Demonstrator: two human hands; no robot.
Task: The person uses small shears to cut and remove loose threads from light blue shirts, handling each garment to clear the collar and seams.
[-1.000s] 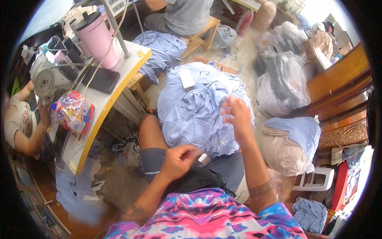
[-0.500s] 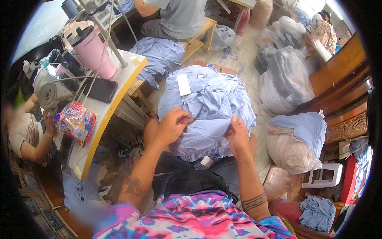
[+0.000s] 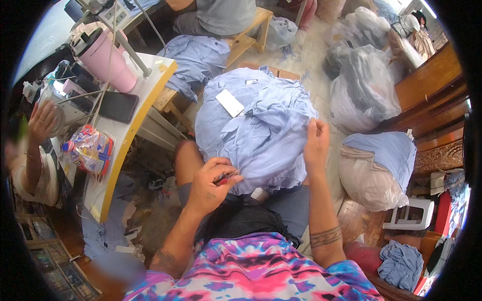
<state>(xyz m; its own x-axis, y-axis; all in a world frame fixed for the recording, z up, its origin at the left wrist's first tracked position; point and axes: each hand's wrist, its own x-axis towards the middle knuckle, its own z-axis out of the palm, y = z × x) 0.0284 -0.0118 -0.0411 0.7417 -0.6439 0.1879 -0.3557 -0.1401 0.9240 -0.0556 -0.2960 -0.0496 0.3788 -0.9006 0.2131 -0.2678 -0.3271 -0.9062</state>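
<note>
A large bundle of light blue garments (image 3: 281,160) fills the space between my knees, with a white tag (image 3: 230,103) lying on top. My left hand (image 3: 210,186) is closed around small red-handled thread snips (image 3: 225,177), at the bundle's near left edge. Their metal part sticks out between the fingers, partly hidden. At the right side, my right hand (image 3: 316,143) pinches the blue fabric between thumb and fingers. Folds run across the cloth between the two hands.
A yellow-edged table (image 3: 128,135) at left carries a pink tumbler (image 3: 108,62), phone (image 3: 118,107) and clear plastic package (image 3: 88,150). A co-worker's hand (image 3: 42,120) is beyond it. Wrapped bundles (image 3: 371,175), plastic bags (image 3: 364,90) and a white stool (image 3: 411,214) stand right.
My left hand has moved nearer to me with the snips. My right hand has shifted right and farther away along the cloth. The co-worker's hand at left has risen.
</note>
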